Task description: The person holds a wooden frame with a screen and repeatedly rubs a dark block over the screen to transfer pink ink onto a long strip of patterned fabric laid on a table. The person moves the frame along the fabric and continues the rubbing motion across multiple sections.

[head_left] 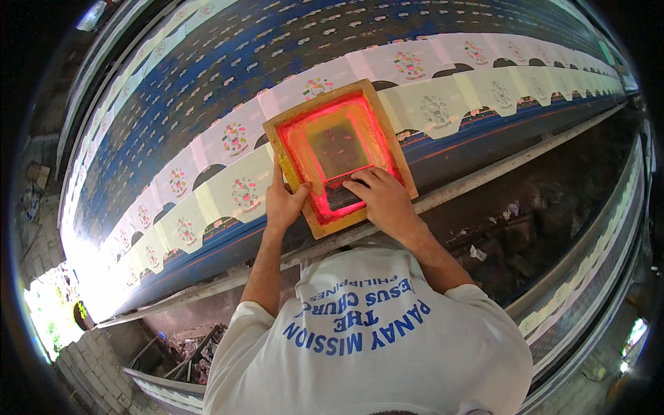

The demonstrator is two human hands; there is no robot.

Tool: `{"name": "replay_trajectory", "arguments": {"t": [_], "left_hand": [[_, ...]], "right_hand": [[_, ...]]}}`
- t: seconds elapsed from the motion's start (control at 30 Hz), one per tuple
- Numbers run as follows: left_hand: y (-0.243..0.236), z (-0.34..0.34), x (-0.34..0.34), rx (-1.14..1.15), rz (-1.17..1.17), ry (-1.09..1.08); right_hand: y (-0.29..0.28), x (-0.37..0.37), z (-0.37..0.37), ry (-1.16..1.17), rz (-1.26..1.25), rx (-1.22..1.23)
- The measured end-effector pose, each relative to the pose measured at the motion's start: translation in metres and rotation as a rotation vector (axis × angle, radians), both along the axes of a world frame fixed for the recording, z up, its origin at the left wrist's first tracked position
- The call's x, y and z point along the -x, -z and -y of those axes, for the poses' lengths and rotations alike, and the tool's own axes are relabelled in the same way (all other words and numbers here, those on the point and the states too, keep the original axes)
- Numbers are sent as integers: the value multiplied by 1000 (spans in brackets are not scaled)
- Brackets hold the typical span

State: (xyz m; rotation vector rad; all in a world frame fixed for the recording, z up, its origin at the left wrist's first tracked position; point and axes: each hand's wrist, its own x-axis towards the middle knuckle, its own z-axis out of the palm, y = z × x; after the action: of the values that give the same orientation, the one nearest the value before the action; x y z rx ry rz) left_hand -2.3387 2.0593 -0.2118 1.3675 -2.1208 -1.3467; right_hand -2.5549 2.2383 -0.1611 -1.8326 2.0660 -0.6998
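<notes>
A wooden-framed printing screen (401,161), its inside rimmed with bright red ink, lies tilted over a row of pale fabric pieces. My left hand (282,202) grips the frame's left side, thumb on the near-left part and fingers along the outer edge. Inside the near end of the frame, my right hand (387,202) has its fingers closed over the edge of a dark, flat squeegee (343,195) smeared with red. A pale yellow fabric piece (430,111) with a grey printed motif sits just right of the frame. The screen hides the fabric under it.
A long, curving blue-dark table (297,55) carries rows of printed pink fabric (235,138) and yellow fabric. A rail (484,149) runs along its near edge. Beyond it, at right, is a dark trough with scraps (477,253). Bright light enters at far left.
</notes>
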Motion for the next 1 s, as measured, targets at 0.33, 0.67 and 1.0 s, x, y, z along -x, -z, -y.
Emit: {"name": "replay_trajectory", "arguments": {"t": [0.33,0.67,1.0], "left_hand": [[15,6,-1,76,-22,2],[2,9,6,70,69,68],[7,8,1,119,27,56]], "right_hand": [[-18,39,49,-98,88,-134],[5,57,112,-48,41,-6],[-22,48,62,-174,133,-260]]}}
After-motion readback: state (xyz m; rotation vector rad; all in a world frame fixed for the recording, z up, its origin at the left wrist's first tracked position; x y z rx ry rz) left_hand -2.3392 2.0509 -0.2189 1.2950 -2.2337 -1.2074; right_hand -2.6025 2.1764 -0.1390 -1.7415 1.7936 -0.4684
